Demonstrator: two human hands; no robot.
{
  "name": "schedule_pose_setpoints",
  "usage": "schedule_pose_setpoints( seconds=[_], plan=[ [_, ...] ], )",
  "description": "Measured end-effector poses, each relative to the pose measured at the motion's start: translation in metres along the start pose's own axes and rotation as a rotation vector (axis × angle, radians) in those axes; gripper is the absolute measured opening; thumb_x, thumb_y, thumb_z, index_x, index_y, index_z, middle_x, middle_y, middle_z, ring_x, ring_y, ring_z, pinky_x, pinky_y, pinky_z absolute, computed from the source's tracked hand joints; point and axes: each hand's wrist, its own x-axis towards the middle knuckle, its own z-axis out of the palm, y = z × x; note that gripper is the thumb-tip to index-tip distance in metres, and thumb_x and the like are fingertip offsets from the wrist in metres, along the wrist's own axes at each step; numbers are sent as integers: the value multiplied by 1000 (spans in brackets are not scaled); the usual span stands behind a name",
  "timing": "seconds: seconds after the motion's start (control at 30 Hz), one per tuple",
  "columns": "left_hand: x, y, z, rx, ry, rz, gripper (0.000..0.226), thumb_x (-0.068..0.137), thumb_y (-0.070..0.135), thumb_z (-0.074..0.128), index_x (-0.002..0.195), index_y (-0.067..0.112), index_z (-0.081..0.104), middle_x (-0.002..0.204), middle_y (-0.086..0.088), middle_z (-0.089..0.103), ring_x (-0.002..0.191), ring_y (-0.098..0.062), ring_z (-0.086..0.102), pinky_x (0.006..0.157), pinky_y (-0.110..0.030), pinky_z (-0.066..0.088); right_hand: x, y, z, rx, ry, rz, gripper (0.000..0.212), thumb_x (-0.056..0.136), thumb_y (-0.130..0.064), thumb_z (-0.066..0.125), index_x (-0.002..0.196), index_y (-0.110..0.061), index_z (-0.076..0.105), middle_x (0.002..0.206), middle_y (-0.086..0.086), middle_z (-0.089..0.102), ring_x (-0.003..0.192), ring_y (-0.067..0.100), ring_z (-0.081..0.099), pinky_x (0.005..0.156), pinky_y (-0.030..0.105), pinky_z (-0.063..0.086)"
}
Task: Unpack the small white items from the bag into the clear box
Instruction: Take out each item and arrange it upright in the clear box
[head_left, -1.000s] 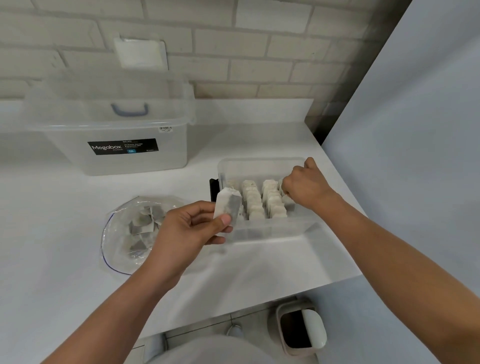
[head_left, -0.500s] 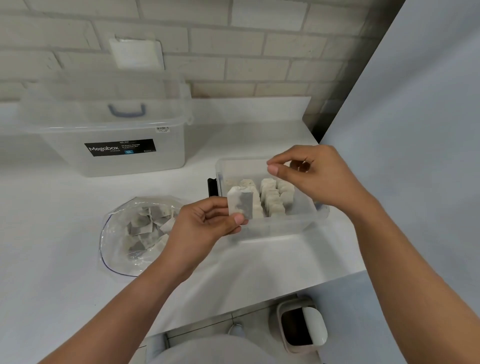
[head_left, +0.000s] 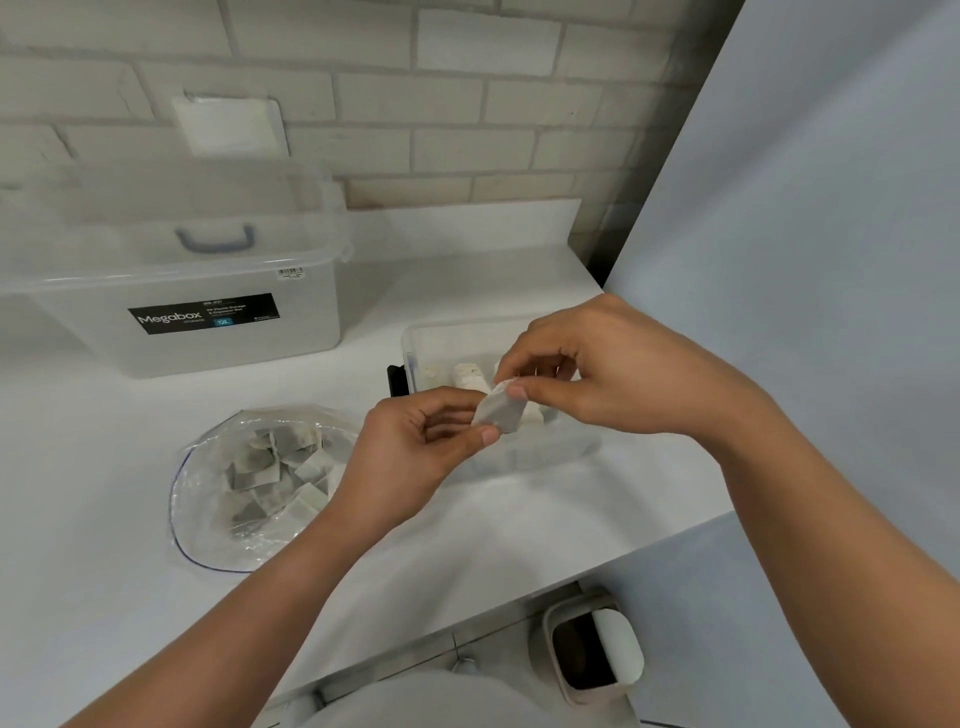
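Pale brick wall (head_left: 467, 104), white counter (head_left: 78, 493)

White counter (head_left: 78, 467) with a large lidded tub (head_left: 301, 332), a clear bag (head_left: 249, 467) and a small clear box (head_left: 452, 338)

left hand (head_left: 415, 452): fingers curled, pinching small white item (head_left: 501, 418) | right hand (head_left: 623, 369): fingers pinching its top edge

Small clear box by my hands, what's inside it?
A few white items show at the left end of the box. The left hand, right hand and the held item they pinch cover the rest.
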Motion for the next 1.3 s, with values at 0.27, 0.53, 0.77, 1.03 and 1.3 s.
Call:
schedule_pose_setpoints(
  seconds=[0.27, 0.53, 0.77, 1.03, 1.3],
  plan=[
    [-3, -21, -17, 804, -30, 299, 30, 85, 44, 77, 112, 30, 76, 108, 16, 71, 101, -2, 61, 83, -20, 50, 14, 56, -7, -103, 143, 151, 13, 91, -31, 76, 103, -31, 80, 93, -17, 69, 76, 3, 63, 70, 19, 51],
    [-5, -33, -18, 976, -41, 372, 19, 85, 16, 80, 101, 26, 80, 98, 14, 76, 88, -15, 72, 62, -35, 61, 44, 104, 42, -474, -131, 284, 14, 94, -29, 64, 103, -31, 75, 106, -1, 67, 87, 24, 64, 69, 30, 46],
    [-2, -33, -15, 999, -20, 326, 15, 87, 18, 78, 98, 29, 81, 97, 16, 76, 88, -13, 72, 60, -38, 60, 58, 120, 73, -773, -277, 232, 21, 88, -6, 57, 81, -26, 62, 84, -4, 64, 87, 22, 59, 84, 36, 29],
    [-2, -27, -13, 1032, 3, 330, 20, 79, 16, 85, 91, 31, 82, 93, 18, 76, 79, -12, 73, 50, -32, 57, 60, 117, 87, -871, -341, 238, 37, 82, 2, 58, 59, -20, 40, 66, -5, 42, 81, 22, 46, 92, 41, 28],
    [-2, -27, -14, 1029, -5, 333, 17, 85, 19, 81, 95, 32, 81, 95, 19, 75, 83, -12, 72, 52, -32, 57, 60, 130, 97, -827, -254, 236, 39, 83, -5, 69, 60, -21, 41, 71, -4, 52, 80, 20, 46, 86, 41, 24]
  ],
)
